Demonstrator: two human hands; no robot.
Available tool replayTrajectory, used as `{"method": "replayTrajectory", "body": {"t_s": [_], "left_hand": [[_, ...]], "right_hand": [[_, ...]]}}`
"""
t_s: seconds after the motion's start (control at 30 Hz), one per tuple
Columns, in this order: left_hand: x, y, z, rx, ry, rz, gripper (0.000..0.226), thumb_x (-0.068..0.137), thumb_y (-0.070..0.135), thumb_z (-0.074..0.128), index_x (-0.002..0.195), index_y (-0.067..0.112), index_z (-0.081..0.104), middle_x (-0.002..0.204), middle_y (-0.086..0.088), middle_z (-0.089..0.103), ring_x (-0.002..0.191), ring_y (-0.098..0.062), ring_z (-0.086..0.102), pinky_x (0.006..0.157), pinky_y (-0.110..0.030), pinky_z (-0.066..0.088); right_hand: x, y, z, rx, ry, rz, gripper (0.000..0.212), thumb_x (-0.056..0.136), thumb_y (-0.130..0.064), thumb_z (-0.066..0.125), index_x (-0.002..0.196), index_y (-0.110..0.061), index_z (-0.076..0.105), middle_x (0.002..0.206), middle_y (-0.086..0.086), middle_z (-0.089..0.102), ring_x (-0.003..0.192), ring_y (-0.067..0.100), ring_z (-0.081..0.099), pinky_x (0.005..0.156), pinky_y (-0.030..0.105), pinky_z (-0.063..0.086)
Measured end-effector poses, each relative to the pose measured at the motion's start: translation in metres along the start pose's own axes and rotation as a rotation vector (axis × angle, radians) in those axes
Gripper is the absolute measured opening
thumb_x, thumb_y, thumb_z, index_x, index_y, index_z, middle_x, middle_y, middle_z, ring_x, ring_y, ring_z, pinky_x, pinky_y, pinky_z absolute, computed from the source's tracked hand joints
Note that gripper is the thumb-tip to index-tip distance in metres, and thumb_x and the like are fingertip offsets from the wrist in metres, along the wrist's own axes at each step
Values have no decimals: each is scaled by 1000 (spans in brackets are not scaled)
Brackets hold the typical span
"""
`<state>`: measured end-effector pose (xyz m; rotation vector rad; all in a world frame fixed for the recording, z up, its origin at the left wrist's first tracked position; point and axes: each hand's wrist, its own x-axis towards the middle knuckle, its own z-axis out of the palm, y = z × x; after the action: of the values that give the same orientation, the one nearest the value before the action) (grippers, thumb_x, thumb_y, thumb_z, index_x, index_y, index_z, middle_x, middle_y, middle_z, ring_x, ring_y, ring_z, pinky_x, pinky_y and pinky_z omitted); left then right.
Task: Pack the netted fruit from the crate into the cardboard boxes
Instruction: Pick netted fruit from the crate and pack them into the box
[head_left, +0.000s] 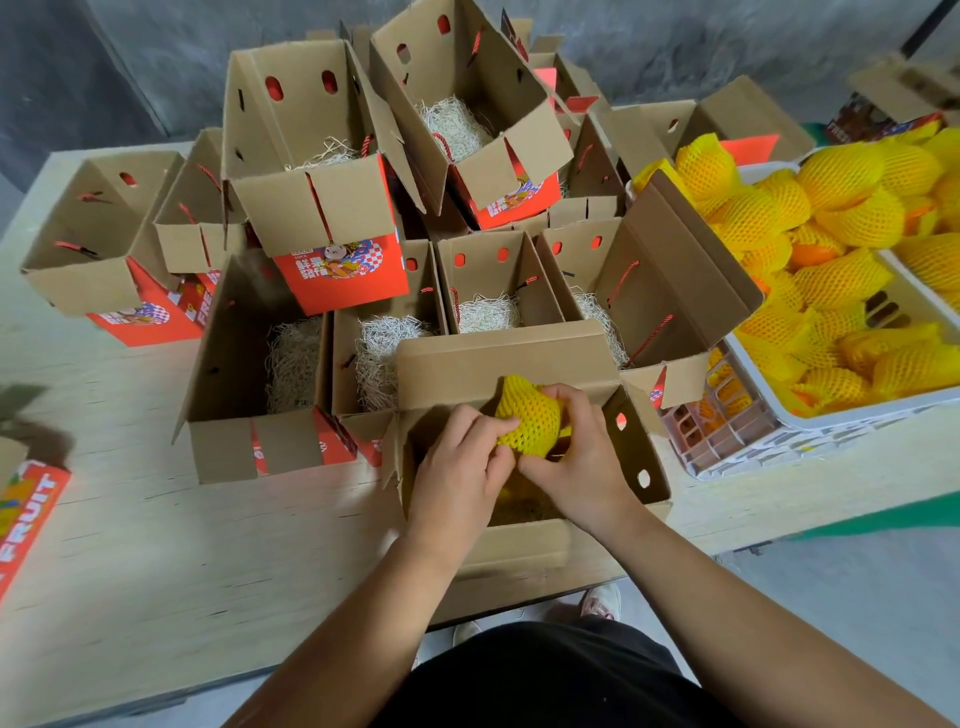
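One fruit in yellow foam netting (529, 415) is held over the open cardboard box (634, 457) nearest me. My left hand (457, 467) grips its left side, fingers curled onto the net. My right hand (576, 462) grips its right side and top. More yellow netting shows dimly in the bottom of that box, under my hands. To the right, a white plastic crate (810, 421) is heaped with several netted fruit (836, 208).
Several open cardboard boxes with red printed sides stand behind the near one, some stacked, most lined with pale shredded paper (387, 353). A flat red box (26, 519) lies at the left edge. All rest on a pale wooden table (156, 545).
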<state>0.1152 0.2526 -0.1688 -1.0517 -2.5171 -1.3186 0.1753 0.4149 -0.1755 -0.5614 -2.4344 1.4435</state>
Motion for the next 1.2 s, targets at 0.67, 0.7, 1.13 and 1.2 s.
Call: {"method": "replayTrajectory", "body": {"t_s": [0.67, 0.7, 1.13, 1.2], "left_hand": [[8, 2, -20, -89, -103, -39, 11, 94, 26, 62, 100, 25, 71, 97, 13, 64, 88, -12, 63, 78, -41, 54], [12, -7, -29, 15, 18, -86, 12, 95, 26, 59, 101, 25, 70, 95, 11, 65, 86, -16, 62, 76, -42, 53], [-1, -42, -31, 160, 112, -463, 41, 95, -9, 54, 128, 12, 62, 134, -12, 45, 120, -30, 56, 93, -46, 56], [0, -40, -30, 221, 89, -448, 43, 92, -10, 58, 129, 12, 63, 132, -14, 47, 118, -33, 56, 90, -49, 57]], "right_hand": [[10, -19, -15, 465, -256, 305, 68, 92, -11, 67, 146, -43, 42, 126, 15, 63, 99, 22, 65, 94, 53, 55], [10, -19, -15, 393, -297, 248, 77, 86, -14, 72, 148, -42, 35, 128, 8, 60, 103, 19, 66, 92, 49, 56], [52, -21, 87, -883, -1267, -59, 59, 99, -13, 56, 153, -33, 43, 157, 6, 32, 139, 32, 43, 113, 34, 37], [47, -19, 101, -994, -1191, -185, 52, 97, -8, 58, 147, -24, 53, 151, 9, 45, 137, 32, 47, 112, 36, 39]]}}
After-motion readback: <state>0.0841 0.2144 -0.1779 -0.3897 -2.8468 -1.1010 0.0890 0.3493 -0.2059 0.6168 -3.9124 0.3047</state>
